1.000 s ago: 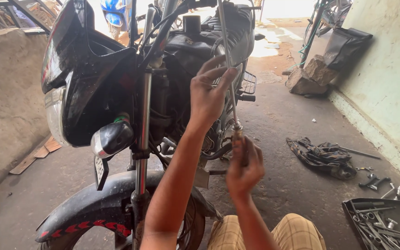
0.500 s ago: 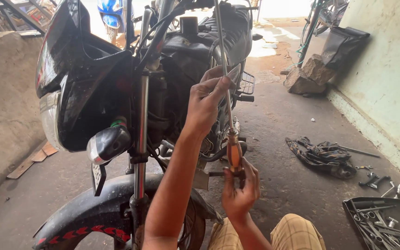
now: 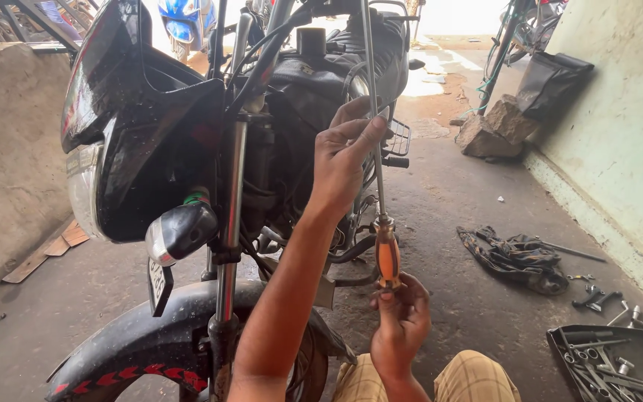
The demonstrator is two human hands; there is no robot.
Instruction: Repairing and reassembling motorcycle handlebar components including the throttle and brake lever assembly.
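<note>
The right hand (image 3: 402,316) is closed around the bottom of a long screwdriver (image 3: 379,186), whose translucent orange handle stands upright just beside the motorcycle's (image 3: 262,149) front fork, its thin steel shaft running up past the handlebar out of view. The left hand (image 3: 345,156), raised higher, pinches that shaft between thumb and fingers in front of the black fuel tank. Right of the motorcycle lie a dark rag (image 3: 519,257) and a black tray of tools (image 3: 619,361) on the concrete floor (image 3: 455,193).
</note>
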